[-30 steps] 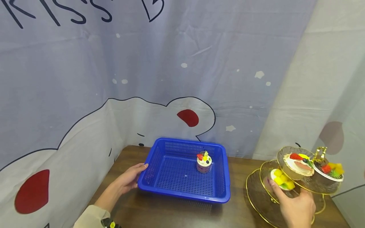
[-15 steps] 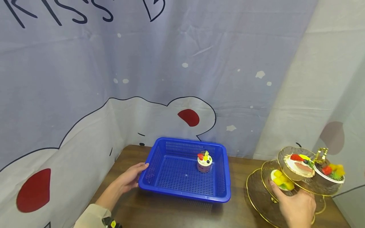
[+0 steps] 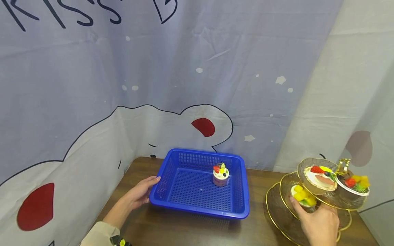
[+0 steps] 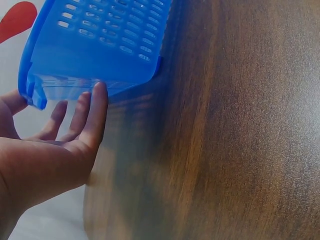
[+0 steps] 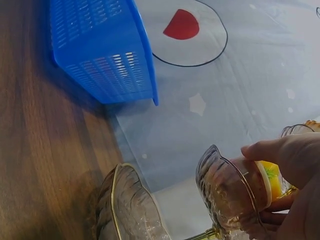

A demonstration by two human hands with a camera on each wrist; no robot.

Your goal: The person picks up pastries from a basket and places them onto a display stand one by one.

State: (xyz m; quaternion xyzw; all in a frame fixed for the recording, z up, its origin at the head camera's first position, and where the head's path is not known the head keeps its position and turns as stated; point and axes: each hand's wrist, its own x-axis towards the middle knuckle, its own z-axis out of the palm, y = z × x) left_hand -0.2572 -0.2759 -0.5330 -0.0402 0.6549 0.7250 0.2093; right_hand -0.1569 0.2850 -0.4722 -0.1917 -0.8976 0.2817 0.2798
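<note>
My left hand point(image 3: 141, 191) holds the left rim of a blue plastic basket point(image 3: 197, 212), thumb over the rim and fingers against the outer wall, as the left wrist view shows. Inside the basket, toward its right, stands a dessert cup point(image 3: 220, 180) topped with cream, strawberry and a blueberry. On the right, my right hand point(image 3: 320, 222) grips a mango-topped dessert cup point(image 3: 303, 195) at the middle tier of a gold-rimmed glass stand point(image 3: 272, 212). In the right wrist view, thumb and fingers lie around that cup point(image 5: 250, 182), partly behind the tier's wavy glass.
The stand's top tier point(image 3: 330, 199) overhangs my right hand. It carries a fruit tart point(image 3: 320, 178) and a dark cup with strawberry, kiwi and mango point(image 3: 354, 186), beside a gold handle point(image 3: 343, 166). A printed cloth point(image 3: 197, 85) hangs behind the brown wooden table point(image 3: 172, 229).
The mango-topped cup and my right hand have shifted slightly left. The stand's top tier, with its desserts, has moved a little left too. My left hand and the basket stay put.
</note>
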